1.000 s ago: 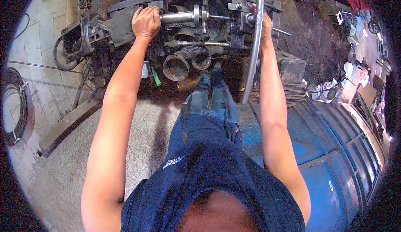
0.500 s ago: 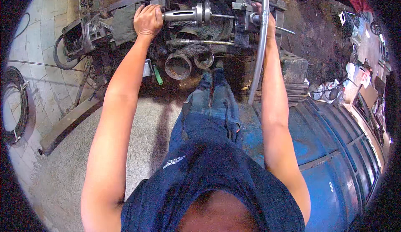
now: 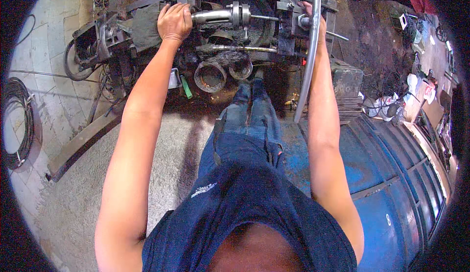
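A greasy machine carries a silver metal shaft [image 3: 213, 16] with a thick collar [image 3: 239, 15] at its right end and a thin rod [image 3: 264, 17] running on from it. My left hand [image 3: 175, 22] is closed over the shaft's left end, fingers together; its grip underneath is hidden. On the right, my right hand [image 3: 320, 24] is at a dark metal block [image 3: 290, 19] with a large nut [image 3: 304, 22]. A long curved metal bar [image 3: 312, 51] crosses in front of that hand and hides most of its fingers.
Below the shaft are two open pipe ends [image 3: 210, 77]. A green-handled tool [image 3: 186, 86] hangs beside them. A blue ribbed metal panel [image 3: 377, 184] lies at the lower right, a coiled cable [image 3: 19, 120] at the far left. Plastic bags [image 3: 384, 106] and scrap clutter the right.
The shaft has turned: its long slot no longer faces up, and a small bolt now hangs below the collar. The curved bar, block and right hand have shifted slightly rightward in view.
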Motion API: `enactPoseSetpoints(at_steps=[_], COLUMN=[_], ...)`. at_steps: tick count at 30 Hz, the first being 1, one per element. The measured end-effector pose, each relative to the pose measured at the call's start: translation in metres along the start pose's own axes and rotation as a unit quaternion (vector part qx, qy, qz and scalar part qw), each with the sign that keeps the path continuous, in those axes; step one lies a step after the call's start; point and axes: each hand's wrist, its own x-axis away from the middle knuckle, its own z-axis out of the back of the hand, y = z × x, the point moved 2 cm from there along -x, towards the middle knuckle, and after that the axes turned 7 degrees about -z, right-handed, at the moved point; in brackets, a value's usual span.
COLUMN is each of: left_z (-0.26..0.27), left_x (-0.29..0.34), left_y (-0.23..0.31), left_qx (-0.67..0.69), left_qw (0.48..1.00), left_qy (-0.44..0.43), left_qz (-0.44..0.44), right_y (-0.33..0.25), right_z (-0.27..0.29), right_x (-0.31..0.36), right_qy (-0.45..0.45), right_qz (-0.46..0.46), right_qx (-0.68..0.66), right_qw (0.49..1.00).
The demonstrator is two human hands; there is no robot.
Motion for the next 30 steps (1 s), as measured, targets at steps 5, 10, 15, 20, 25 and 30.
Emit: enactPoseSetpoints(at_steps=[5,10,15,20,25,30], left_z=[0.000,-0.001,-0.001,-0.002,-0.002,0.000], left_x=[0.001,0.001,0.000,-0.001,-0.001,-0.002], left_y=[-0.001,-0.002,-0.001,-0.001,-0.002,-0.001], left_qx=[0.001,0.007,0.014,0.018,0.011,0.016], left_qw=[1.000,1.000,1.000,1.000,1.000,1.000], left_qy=[-0.010,-0.006,0.005,0.004,0.013,0.017], left_qz=[0.001,0.003,-0.002,0.001,-0.014,-0.020], right_y=[-0.005,-0.016,-0.021,-0.012,-0.004,-0.004], right_z=[-0.005,-0.018,-0.023,-0.012,-0.006,-0.001], right_x=[0.001,0.009,0.016,0.014,0.006,0.003], right_qy=[0.044,0.075,-0.010,0.011,0.019,0.003], right_qz=[0.020,-0.001,0.027,-0.012,-0.038,-0.038], right_qx=[0.054,0.081,0.070,0.048,0.045,0.058], right_qw=[0.997,0.994,0.997,0.999,0.998,0.998])
